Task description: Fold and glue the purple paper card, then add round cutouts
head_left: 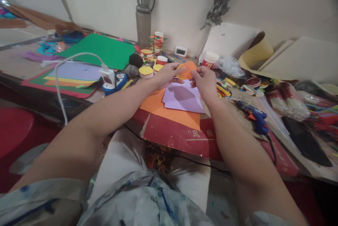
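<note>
Between my two hands, above the table, is a rounded orange paper piece (pixel 189 69). My left hand (pixel 169 75) pinches its left side, the thumb lying over its face. At its right edge, the thumb and fingers of my right hand (pixel 204 79) close on it. Beneath the hands lie purple sheets (pixel 185 99), which carry the hands' shadow. Under those, an orange sheet (pixel 194 121) sticks out on the near side, lying on a red printed board (pixel 169 136).
A grey bottle (pixel 143 21) stands against the wall. Small yellow-topped cups (pixel 146 72) sit left of my hands. To the right lies a blue glue gun (pixel 260 122) with its cord. A white cable (pixel 58 88) arches on the left near a green sheet (pixel 101 50).
</note>
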Demonstrator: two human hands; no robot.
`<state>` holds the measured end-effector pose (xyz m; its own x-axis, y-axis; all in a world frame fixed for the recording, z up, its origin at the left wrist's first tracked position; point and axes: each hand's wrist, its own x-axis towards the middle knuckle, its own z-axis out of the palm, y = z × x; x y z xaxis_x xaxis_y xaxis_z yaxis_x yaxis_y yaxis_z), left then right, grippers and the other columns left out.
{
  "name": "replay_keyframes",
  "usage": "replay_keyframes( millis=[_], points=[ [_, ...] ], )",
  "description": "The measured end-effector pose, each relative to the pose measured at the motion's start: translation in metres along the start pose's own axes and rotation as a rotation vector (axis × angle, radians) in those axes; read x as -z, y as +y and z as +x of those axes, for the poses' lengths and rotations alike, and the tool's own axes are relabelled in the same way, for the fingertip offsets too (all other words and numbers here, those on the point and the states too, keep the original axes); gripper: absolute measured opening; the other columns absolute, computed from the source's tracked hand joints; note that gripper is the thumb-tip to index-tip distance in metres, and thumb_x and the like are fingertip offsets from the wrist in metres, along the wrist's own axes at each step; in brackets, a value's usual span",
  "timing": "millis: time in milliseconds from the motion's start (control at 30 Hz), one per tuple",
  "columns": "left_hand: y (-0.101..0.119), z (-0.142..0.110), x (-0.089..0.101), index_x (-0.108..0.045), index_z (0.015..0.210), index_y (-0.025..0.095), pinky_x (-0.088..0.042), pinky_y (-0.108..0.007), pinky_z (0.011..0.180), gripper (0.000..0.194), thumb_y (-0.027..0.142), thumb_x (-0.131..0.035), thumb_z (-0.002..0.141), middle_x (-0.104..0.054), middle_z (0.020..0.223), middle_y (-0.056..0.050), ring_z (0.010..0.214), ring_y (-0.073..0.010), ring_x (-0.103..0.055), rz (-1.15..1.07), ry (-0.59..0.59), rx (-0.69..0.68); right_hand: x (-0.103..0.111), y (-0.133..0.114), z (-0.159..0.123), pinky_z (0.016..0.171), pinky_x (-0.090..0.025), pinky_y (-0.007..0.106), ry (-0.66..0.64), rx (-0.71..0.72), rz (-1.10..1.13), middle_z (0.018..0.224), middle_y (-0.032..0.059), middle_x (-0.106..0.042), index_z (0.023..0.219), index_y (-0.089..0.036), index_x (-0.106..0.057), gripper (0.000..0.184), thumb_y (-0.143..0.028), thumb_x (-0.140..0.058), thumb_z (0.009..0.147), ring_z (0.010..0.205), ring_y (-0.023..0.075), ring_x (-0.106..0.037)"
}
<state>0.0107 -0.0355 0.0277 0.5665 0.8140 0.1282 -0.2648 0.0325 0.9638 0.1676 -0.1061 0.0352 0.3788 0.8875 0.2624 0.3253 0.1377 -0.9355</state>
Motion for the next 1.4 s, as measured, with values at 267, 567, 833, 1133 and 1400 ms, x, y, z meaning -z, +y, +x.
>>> replay_keyframes(
  millis=[267,567,833,1133,1400],
  points=[
    [0.005,-0.006,-0.008,-0.066,0.091,0.013,-0.053,-0.018,0.058,0.014,0.013,-0.079,0.097,-0.066,0.076,0.003,0.063,-0.0057,-0.062,0.123,0.059,0.025,0.004,0.002,0.006,0.046,-0.052,0.018,-0.011,-0.043,0.005,0.061,-0.0082,-0.058,0.083,-0.023,-0.055,0.021,-0.012,-0.069,0.094,0.049,0.0093,-0.059],
    [0.004,0.001,0.0,-0.068,0.102,0.014,-0.058,-0.025,0.069,0.009,0.007,-0.071,0.097,-0.071,0.08,-0.002,0.069,-0.0119,-0.069,0.18,0.12,0.106,0.033,-0.011,0.01,0.044,-0.05,0.018,-0.165,-0.189,-0.038,0.059,-0.0065,-0.062,0.096,-0.02,-0.068,0.018,-0.003,-0.07,0.092,0.045,0.0087,-0.056],
    [0.001,0.0,0.013,-0.08,0.097,0.013,-0.057,-0.031,0.072,0.018,0.011,-0.088,0.081,-0.074,0.082,-0.007,0.07,-0.0151,-0.066,0.453,0.023,0.086,0.048,-0.01,0.015,0.046,-0.05,0.018,-0.253,-0.214,-0.21,0.055,-0.0077,-0.058,0.096,-0.019,-0.074,0.017,-0.003,-0.072,0.092,0.044,0.008,-0.055],
    [0.006,0.001,0.03,-0.084,0.075,0.02,-0.047,-0.024,0.054,0.018,0.022,-0.098,0.064,-0.069,0.063,-0.003,0.051,-0.0108,-0.058,0.647,-0.121,0.039,0.069,-0.006,0.022,0.052,-0.053,0.028,-0.517,-0.182,-0.377,0.062,-0.0001,-0.067,0.099,-0.019,-0.08,0.015,-0.01,-0.081,0.087,0.048,0.0133,-0.059],
    [-0.003,0.001,0.027,-0.083,0.07,0.02,-0.056,-0.031,0.078,0.021,0.005,-0.092,0.059,-0.071,0.065,-0.003,0.078,-0.0221,-0.073,0.748,-0.202,0.023,0.065,0.012,0.027,0.049,-0.052,0.026,-0.779,-0.051,-0.475,0.062,-0.0033,-0.069,0.092,-0.027,-0.084,0.018,-0.029,-0.093,0.076,0.052,0.0129,-0.062]
  ],
)
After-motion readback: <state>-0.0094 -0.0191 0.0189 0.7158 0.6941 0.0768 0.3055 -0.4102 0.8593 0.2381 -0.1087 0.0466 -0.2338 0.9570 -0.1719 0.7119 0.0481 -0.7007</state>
